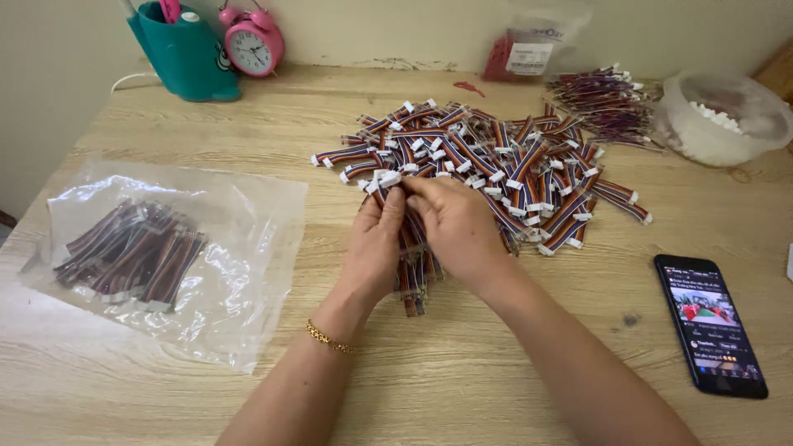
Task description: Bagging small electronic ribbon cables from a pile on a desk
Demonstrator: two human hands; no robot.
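while both hands meet at the near edge of the cable pile [496,165], the scene reads like this:

left hand: the left hand [373,244] is closed around a bundle of cables [413,264], fingers curled over its top end, thumb side turned toward the pile.
right hand: the right hand [457,227] lies over the same bundle, its fingertips pinching at the white plugs [388,177] on the end nearest the pile.
bundle: it stands roughly upright between the two palms, touching the near edge of the pile, its lower end showing below the hands on the wooden table [462,372].
pile: short striped cables with white plugs, heaped loose in the middle of the table.
bracelet: a gold chain [330,339] sits on the left wrist.
bag: a clear plastic bag [239,272] holding more cables lies flat, well to the left of the pile.
phone: a dark phone [710,324] with a lit screen lies to the right of the pile, nearer the person.
bowl: a clear tub [719,116] holding small white parts sits right of the pile, toward the wall.
clock: a pink alarm clock [252,41] stands beyond the pile to the left, by the wall, beside a teal holder [186,54].
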